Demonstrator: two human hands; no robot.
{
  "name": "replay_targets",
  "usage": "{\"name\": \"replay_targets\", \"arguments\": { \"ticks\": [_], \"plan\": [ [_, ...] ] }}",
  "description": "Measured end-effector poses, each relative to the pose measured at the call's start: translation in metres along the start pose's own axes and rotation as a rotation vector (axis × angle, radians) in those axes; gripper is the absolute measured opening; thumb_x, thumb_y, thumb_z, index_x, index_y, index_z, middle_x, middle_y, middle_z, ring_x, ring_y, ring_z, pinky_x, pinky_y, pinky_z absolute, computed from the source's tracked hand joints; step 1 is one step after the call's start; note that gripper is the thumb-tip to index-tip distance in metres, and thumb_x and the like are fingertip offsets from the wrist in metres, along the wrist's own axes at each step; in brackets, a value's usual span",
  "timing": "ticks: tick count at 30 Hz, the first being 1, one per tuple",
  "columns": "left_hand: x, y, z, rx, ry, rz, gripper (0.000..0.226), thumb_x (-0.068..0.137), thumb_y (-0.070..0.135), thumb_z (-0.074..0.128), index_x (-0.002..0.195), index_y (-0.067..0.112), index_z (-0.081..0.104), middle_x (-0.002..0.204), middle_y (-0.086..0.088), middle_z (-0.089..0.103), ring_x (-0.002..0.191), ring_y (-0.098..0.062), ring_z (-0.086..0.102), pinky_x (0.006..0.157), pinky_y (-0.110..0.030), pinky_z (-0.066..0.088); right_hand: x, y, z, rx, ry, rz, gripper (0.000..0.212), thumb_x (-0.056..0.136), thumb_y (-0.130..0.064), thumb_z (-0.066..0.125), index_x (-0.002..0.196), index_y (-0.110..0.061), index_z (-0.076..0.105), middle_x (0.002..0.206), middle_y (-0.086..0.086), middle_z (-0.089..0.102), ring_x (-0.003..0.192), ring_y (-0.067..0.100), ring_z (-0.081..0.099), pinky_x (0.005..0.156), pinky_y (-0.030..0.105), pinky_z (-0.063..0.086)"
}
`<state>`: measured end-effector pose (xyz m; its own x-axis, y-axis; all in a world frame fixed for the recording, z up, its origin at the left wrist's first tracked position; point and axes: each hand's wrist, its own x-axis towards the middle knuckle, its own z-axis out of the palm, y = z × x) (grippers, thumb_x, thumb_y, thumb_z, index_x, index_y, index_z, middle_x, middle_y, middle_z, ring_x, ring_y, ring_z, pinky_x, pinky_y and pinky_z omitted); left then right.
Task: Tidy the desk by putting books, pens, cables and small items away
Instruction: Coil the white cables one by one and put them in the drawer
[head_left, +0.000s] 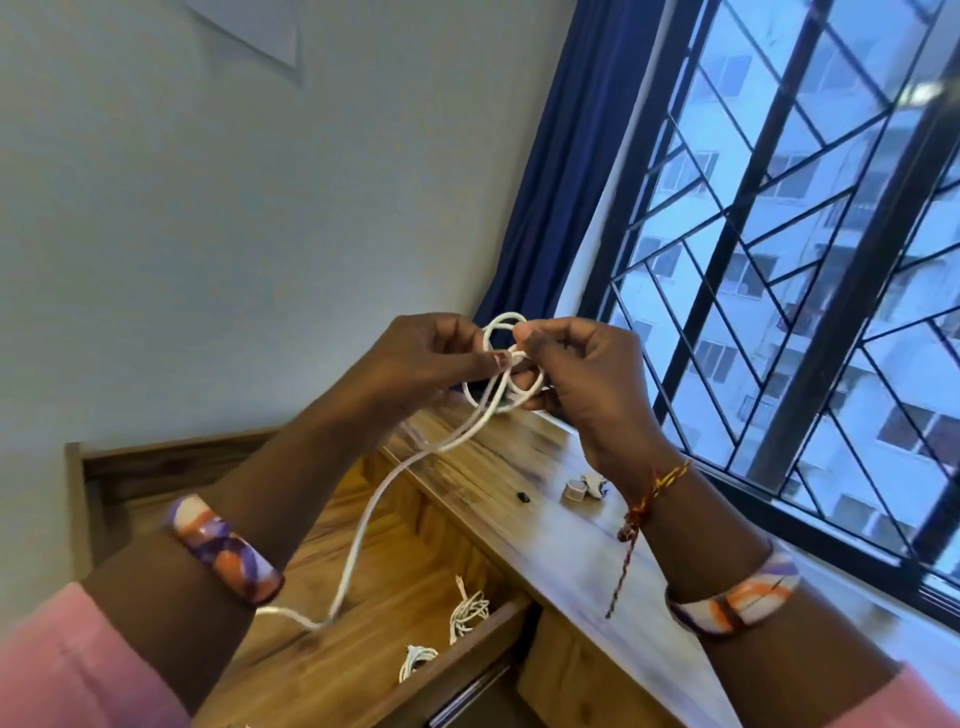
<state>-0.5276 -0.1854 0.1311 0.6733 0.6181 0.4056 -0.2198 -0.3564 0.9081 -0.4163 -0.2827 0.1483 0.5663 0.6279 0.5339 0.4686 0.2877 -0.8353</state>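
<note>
A white cable (374, 499) is held up in front of me, its upper part wound into small loops between both hands. My left hand (426, 358) pinches the loops from the left. My right hand (576, 374) grips them from the right with thumb and curled fingers. The cable's free length hangs down past my left forearm over the open wooden drawer (363, 639). Two coiled white cables (467, 610) (415, 659) lie in that drawer.
The wooden desk top (519, 488) runs along the window and carries a small black item (523, 497) and a small white and grey object (584, 487). A barred window (779, 260) and a blue curtain (561, 171) stand behind.
</note>
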Motion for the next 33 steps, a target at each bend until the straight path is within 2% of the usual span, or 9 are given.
{"name": "replay_targets", "arguments": {
  "ticks": [6,12,17,20,23,25,27,29,33],
  "plan": [
    [-0.003,-0.001,0.005,0.399,0.064,0.061,0.035,0.069,0.015,0.078,0.099,0.008,0.061,0.076,-0.007,0.07,0.068,-0.019,0.067,0.066,-0.028,0.052,-0.008,0.004,0.002,0.132,0.008,0.122,0.01,0.078,-0.01,0.071,0.085,-0.004,0.065,0.063,0.006,0.07,0.048,0.011,0.065,0.05,0.028,0.058],
    [-0.01,-0.003,-0.018,0.659,0.26,0.302,0.026,0.075,0.021,0.075,0.099,0.016,0.067,0.076,0.003,0.066,0.066,-0.005,0.06,0.058,-0.013,0.044,-0.011,0.006,-0.002,0.076,-0.139,0.18,0.023,0.075,0.0,0.071,0.094,-0.011,0.064,0.071,0.003,0.063,0.063,0.013,0.067,0.051,0.026,0.057],
    [-0.01,0.005,-0.042,0.781,0.446,0.526,0.008,0.08,0.009,0.068,0.087,0.01,0.072,0.076,-0.004,0.067,0.061,-0.01,0.053,0.06,-0.019,0.042,-0.006,0.023,-0.003,-0.403,-0.034,-0.111,0.031,0.075,0.006,0.067,0.097,-0.016,0.068,0.083,-0.001,0.064,0.074,0.013,0.064,0.06,0.021,0.053],
    [-0.005,0.01,-0.049,0.808,0.462,0.518,0.007,0.083,0.01,0.067,0.089,0.01,0.07,0.077,0.002,0.061,0.06,0.0,0.047,0.058,-0.009,0.034,0.001,0.021,-0.003,-0.548,-0.064,-0.244,0.034,0.078,0.009,0.056,0.099,-0.015,0.07,0.066,-0.013,0.057,0.058,-0.008,0.056,0.054,0.001,0.04],
    [0.0,0.015,-0.059,0.739,0.499,0.468,0.009,0.079,0.011,0.071,0.088,0.011,0.073,0.068,0.008,0.059,0.051,0.003,0.052,0.055,-0.002,0.038,0.02,0.02,-0.01,-0.683,-0.041,-0.309,0.035,0.08,0.003,0.05,0.084,-0.023,0.073,0.05,-0.018,0.052,0.05,-0.002,0.052,0.052,0.009,0.044],
    [0.001,0.018,-0.077,0.628,0.556,0.381,0.013,0.074,0.013,0.075,0.087,0.015,0.074,0.05,0.02,0.058,0.041,0.008,0.053,0.049,0.0,0.038,0.038,0.023,-0.022,-0.748,0.023,-0.282,0.029,0.078,-0.003,0.053,0.066,-0.026,0.067,0.046,-0.013,0.053,0.054,0.009,0.052,0.058,0.027,0.049],
    [0.001,0.021,-0.095,0.547,0.592,0.313,0.014,0.072,0.015,0.077,0.085,0.02,0.073,0.039,0.02,0.056,0.033,0.004,0.052,0.041,-0.003,0.039,0.054,0.026,-0.035,-0.808,0.096,-0.224,0.029,0.077,-0.002,0.057,0.056,-0.023,0.06,0.05,-0.003,0.054,0.059,0.023,0.054,0.057,0.028,0.044],
    [0.002,0.022,-0.102,0.576,0.583,0.28,0.012,0.072,0.015,0.077,0.082,0.021,0.072,0.048,0.018,0.059,0.032,0.0,0.054,0.039,-0.005,0.041,0.062,0.028,-0.039,-0.811,0.072,-0.133,0.026,0.079,0.001,0.057,0.058,-0.015,0.061,0.055,0.01,0.054,0.057,0.025,0.052,0.054,0.026,0.041],
    [0.008,0.014,-0.1,0.746,0.468,0.159,0.008,0.073,0.014,0.077,0.081,0.014,0.074,0.063,0.007,0.062,0.046,-0.007,0.057,0.051,-0.015,0.046,0.066,0.021,-0.024,-0.252,0.008,0.259,0.033,0.092,0.002,0.041,0.064,-0.014,0.049,0.062,0.006,0.049,0.054,0.018,0.052,0.036,0.018,0.046]
  ]
}}
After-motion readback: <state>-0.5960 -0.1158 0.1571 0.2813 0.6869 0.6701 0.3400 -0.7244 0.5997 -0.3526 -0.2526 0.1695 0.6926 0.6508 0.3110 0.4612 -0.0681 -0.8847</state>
